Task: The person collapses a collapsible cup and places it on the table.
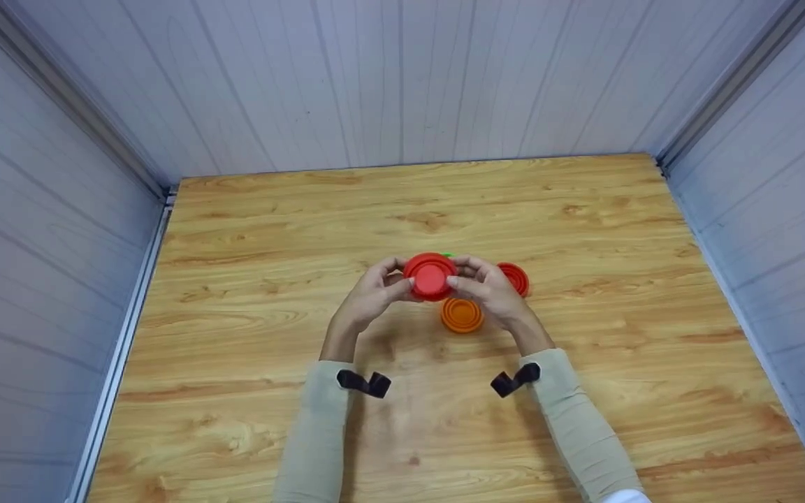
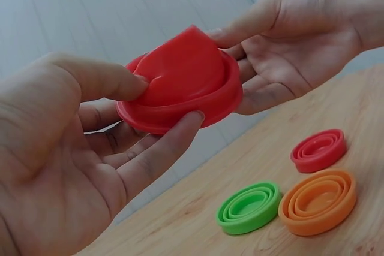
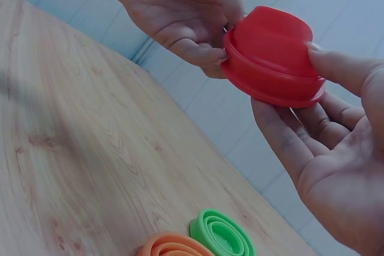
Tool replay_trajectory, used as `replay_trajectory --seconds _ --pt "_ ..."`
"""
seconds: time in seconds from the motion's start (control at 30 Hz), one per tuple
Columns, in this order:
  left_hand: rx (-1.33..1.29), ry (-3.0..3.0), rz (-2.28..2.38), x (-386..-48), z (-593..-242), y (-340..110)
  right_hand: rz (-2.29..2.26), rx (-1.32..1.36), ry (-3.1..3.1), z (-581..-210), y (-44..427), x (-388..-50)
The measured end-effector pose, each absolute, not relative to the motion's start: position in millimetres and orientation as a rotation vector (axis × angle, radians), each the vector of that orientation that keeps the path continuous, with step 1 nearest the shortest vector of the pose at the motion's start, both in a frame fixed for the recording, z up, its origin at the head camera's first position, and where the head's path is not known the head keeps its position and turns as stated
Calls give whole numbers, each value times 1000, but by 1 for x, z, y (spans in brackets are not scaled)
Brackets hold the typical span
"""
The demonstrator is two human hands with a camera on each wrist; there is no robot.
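A red collapsible silicone cup (image 1: 430, 277) is held up above the table between both hands, partly extended, its base toward the head camera. My left hand (image 1: 367, 299) grips its left side, thumb on the raised wall and fingers around the rim. On the opposite side my right hand (image 1: 492, 292) pinches it, with the thumb against the wall and fingers under the rim. In the left wrist view the raised wall (image 2: 183, 67) looks dented and lopsided. Below lie three flattened cups: an orange cup (image 1: 462, 316), a second red cup (image 1: 516, 279) and a green cup (image 2: 248, 208).
The wood-grain table (image 1: 235, 314) is bounded by a pale panel wall at the back (image 1: 374, 84) and side walls at left (image 1: 39, 244) and right (image 1: 780, 209). The right forearm passes near the orange and second red cups. Black wrist mounts (image 1: 364, 383) stick out from the sleeves.
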State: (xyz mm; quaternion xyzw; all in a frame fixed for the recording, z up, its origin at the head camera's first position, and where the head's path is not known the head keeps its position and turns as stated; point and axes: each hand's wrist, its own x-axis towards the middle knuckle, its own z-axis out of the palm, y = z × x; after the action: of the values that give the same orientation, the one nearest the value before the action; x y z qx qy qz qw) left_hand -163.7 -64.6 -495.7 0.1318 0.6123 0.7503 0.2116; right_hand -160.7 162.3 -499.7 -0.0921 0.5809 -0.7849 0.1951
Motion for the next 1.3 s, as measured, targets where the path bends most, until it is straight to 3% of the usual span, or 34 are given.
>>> replay_trajectory --seconds 0.63,0.9,1.3 --pt "378 1961 1985 -166 -490 -56 -2160 -263 1967 -504 150 -160" --pt "426 2152 1885 -155 -462 -53 -2180 -133 2017 -505 146 -159" --pt "349 1837 2068 -167 -491 -57 -2265 -196 1785 -502 150 -160"
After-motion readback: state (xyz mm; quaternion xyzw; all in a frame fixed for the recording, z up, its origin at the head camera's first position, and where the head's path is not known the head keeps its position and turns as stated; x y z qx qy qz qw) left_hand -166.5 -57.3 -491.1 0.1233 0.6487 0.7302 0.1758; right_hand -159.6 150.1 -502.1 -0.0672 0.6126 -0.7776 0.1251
